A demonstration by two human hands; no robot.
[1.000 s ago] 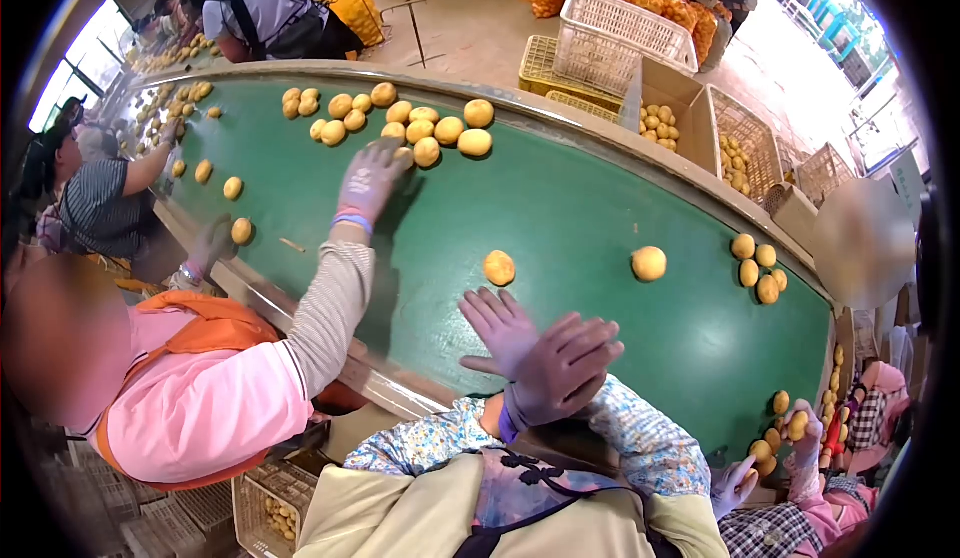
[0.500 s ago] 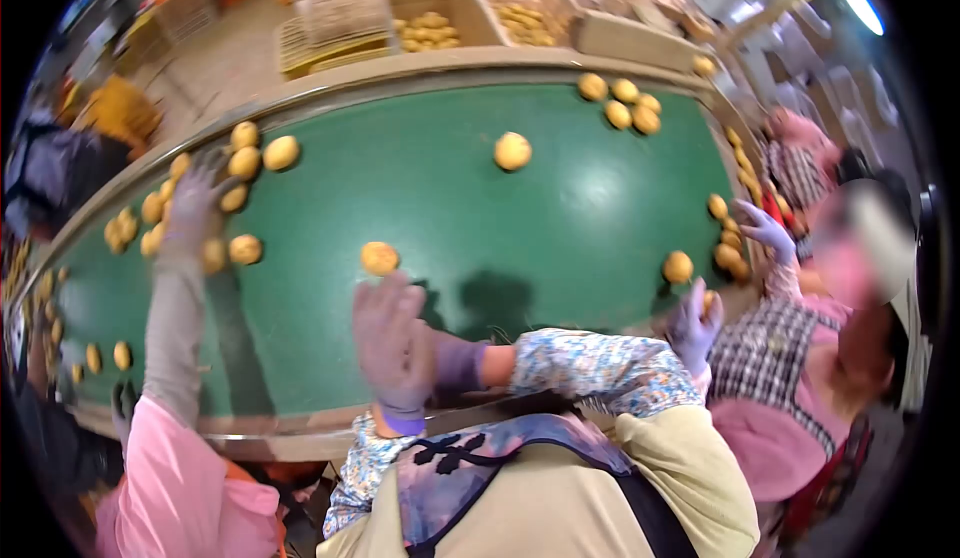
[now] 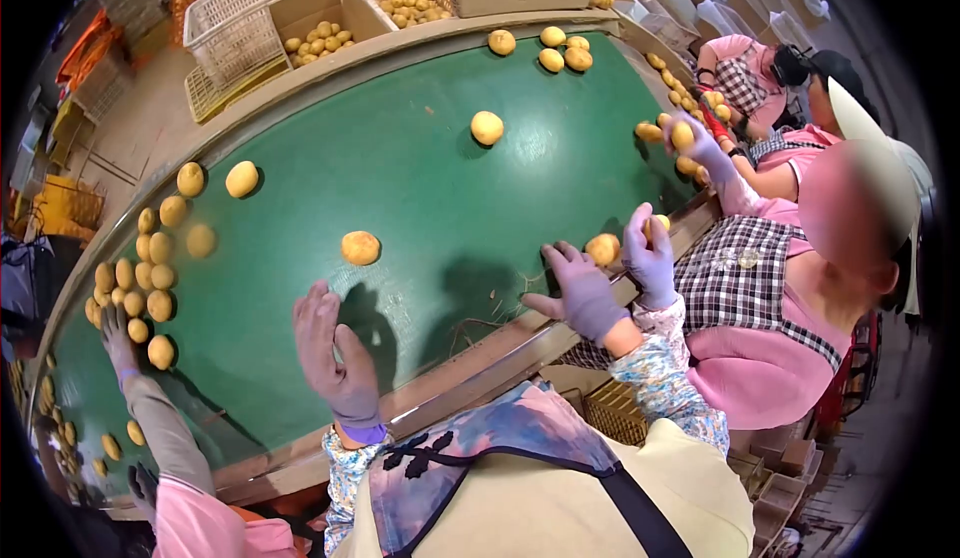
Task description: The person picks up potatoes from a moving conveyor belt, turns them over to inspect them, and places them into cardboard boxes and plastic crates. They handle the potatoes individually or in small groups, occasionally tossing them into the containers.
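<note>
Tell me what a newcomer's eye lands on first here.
The wide green belt strewn with yellow fruit, clustered thickest at its left edge. Next, the wearer's purple-gloved hands: the left hand hovers open over the belt, the right hand open near a fruit at the near rim.

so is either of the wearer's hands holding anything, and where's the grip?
Nothing is held. The left hand is open above the green belt, nearest the fruit. The right hand is open too, beside another fruit.

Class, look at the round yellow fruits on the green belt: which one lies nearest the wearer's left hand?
The lone fruit just beyond the left hand's fingertips, alone mid-belt; the others lie farther off.
</note>
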